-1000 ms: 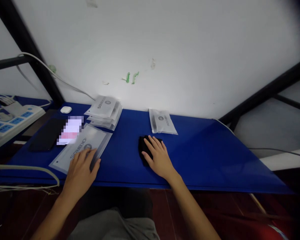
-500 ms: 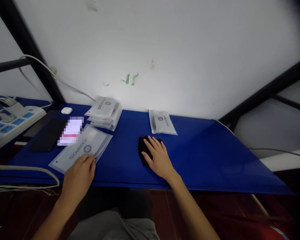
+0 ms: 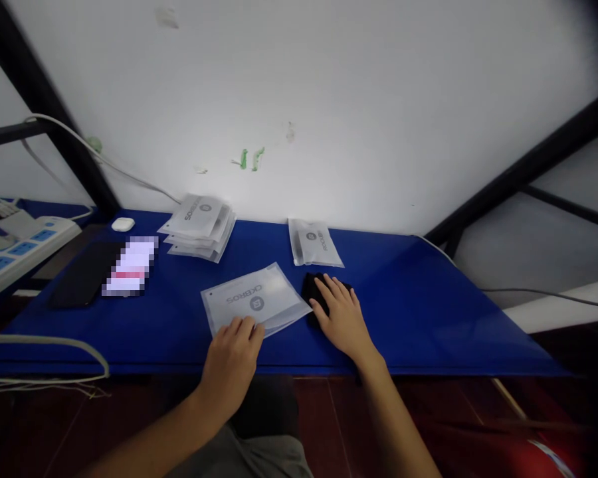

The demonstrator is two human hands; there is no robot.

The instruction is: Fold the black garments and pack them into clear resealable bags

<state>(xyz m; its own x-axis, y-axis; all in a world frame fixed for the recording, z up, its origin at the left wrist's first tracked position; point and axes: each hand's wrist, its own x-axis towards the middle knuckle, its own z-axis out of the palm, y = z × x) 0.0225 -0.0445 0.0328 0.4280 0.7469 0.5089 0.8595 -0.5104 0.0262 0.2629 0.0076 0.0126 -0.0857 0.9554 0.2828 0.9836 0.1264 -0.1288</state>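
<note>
Frosted pouch (image 3: 249,290), printed with dark lettering and a round emblem, lies on the blue counter (image 3: 408,309), its near edge toward the person. The left hand (image 3: 232,362) meets that edge at 7 o'clock, its fingers curled and pinching the pouch. At 3 o'clock, just beside the pouch's corner, the right hand (image 3: 345,318) rests on a black cloth-like item (image 3: 309,290), fingers slightly spread. Farther out, a filled pouch (image 3: 316,242) lies between 1 and 2 o'clock, and a stack of pouches (image 3: 199,222) at 11. A lit, pixelated screen (image 3: 132,265) sits between 9 and 10, a white case (image 3: 123,224) at 10, and a power strip (image 3: 17,255) well apart at 9.
</note>
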